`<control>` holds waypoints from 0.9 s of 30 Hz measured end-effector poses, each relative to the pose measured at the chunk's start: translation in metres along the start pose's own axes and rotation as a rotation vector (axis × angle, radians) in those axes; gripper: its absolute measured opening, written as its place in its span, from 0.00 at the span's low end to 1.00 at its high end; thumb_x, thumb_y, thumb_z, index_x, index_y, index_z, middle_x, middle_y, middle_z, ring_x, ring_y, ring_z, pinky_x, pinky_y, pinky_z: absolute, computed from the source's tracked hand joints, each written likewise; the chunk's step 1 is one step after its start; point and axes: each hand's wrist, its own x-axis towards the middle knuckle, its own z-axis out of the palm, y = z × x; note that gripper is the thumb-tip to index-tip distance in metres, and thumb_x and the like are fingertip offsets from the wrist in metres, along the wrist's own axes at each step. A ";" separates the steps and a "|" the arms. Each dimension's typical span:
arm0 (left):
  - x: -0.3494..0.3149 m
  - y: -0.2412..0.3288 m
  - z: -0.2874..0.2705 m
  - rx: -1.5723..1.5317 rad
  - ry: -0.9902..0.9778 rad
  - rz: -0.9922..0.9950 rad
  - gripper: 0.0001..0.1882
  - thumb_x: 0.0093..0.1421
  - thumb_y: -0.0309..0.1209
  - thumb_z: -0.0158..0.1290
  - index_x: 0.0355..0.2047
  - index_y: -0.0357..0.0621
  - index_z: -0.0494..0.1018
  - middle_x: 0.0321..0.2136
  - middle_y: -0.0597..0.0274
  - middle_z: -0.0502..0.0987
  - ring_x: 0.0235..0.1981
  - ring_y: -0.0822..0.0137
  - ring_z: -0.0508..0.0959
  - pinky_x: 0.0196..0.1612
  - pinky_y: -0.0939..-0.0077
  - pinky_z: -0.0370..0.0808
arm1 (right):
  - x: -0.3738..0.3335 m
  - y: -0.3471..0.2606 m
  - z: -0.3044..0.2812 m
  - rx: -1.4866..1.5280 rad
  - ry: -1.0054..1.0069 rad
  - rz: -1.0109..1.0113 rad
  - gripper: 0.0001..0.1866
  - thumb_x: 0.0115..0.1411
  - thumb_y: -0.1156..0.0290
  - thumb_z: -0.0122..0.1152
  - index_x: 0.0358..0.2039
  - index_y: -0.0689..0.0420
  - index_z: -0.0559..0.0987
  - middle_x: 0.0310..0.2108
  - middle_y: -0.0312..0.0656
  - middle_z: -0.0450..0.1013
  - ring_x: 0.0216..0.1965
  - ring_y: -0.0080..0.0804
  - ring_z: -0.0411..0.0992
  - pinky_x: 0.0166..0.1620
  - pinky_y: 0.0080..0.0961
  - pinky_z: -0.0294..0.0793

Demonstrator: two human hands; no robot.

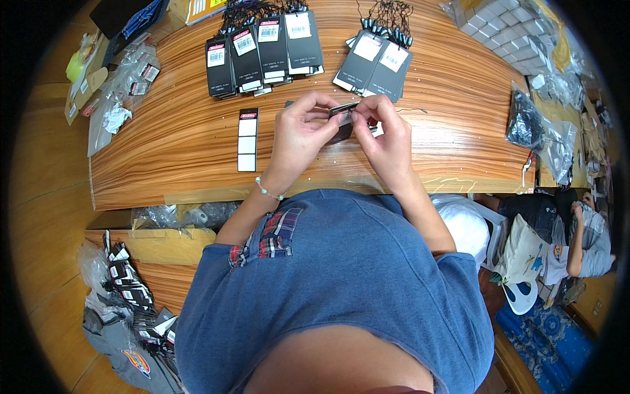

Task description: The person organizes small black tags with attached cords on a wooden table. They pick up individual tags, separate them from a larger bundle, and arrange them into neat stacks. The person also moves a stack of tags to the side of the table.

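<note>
Near the middle of the wooden table, my left hand (300, 129) and my right hand (386, 134) meet, fingers pinched on a dark hang tag (340, 134). A small pale, see-through piece shows between the fingertips; what it is I cannot make out. The tag's far side is hidden behind the fingers. To the left of my left hand lies a narrow label strip (247, 144) with white panels and a red-and-black top. Beyond the hands are two groups of dark hang tags, the left group (272, 59) and the right group (375, 62), with white stickers and black strings.
Small white boxes (502, 29) in plastic stand at the far right, near bagged black items (524, 118). Clear plastic bags (125, 85) lie along the left edge. More tags (128, 276) hang low on the left. Another person (594, 236) is at the right.
</note>
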 end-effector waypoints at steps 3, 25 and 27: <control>0.001 -0.002 0.000 0.001 -0.013 0.022 0.10 0.48 0.17 0.53 0.32 0.35 0.69 0.31 0.64 0.71 0.32 0.76 0.73 0.35 0.86 0.75 | 0.001 0.001 0.000 -0.003 -0.007 0.001 0.06 0.46 0.83 0.53 0.27 0.63 0.69 0.21 0.42 0.69 0.22 0.28 0.70 0.25 0.21 0.69; 0.007 0.009 0.000 0.571 0.037 0.548 0.08 0.42 0.22 0.54 0.26 0.44 0.75 0.28 0.67 0.74 0.33 0.65 0.73 0.35 0.71 0.70 | 0.001 0.006 -0.002 0.545 -0.032 0.342 0.08 0.55 0.80 0.49 0.37 0.63 0.68 0.26 0.35 0.70 0.29 0.17 0.68 0.34 0.12 0.66; 0.010 0.010 -0.003 0.755 0.106 0.758 0.08 0.40 0.23 0.55 0.24 0.48 0.76 0.26 0.70 0.73 0.34 0.65 0.71 0.38 0.69 0.65 | 0.004 0.005 -0.008 0.677 -0.091 0.451 0.07 0.57 0.77 0.49 0.36 0.62 0.70 0.26 0.35 0.70 0.30 0.16 0.68 0.35 0.12 0.67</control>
